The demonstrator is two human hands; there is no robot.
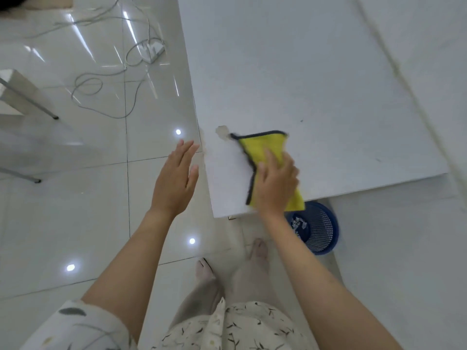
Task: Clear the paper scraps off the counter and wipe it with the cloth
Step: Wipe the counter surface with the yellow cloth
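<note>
While the right hand [275, 185] presses flat on the yellow dark-edged cloth [262, 150] at the white counter's [316, 84] corner, the left hand [174, 183] hovers with fingers spread, holding nothing, beside the edge.

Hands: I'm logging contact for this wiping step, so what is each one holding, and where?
Right hand presses the yellow cloth at its near half; left hand holds nothing.

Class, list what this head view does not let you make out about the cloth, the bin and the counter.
- Yellow cloth: its middle lies hidden under the right hand; motion blur smears its edges.
- Blue basket: partly covered by the counter edge and the right forearm; the white bits inside are too small to identify.
- Pale patch near the counter's edge: scrap or chipped surface, too blurred to tell.
</note>
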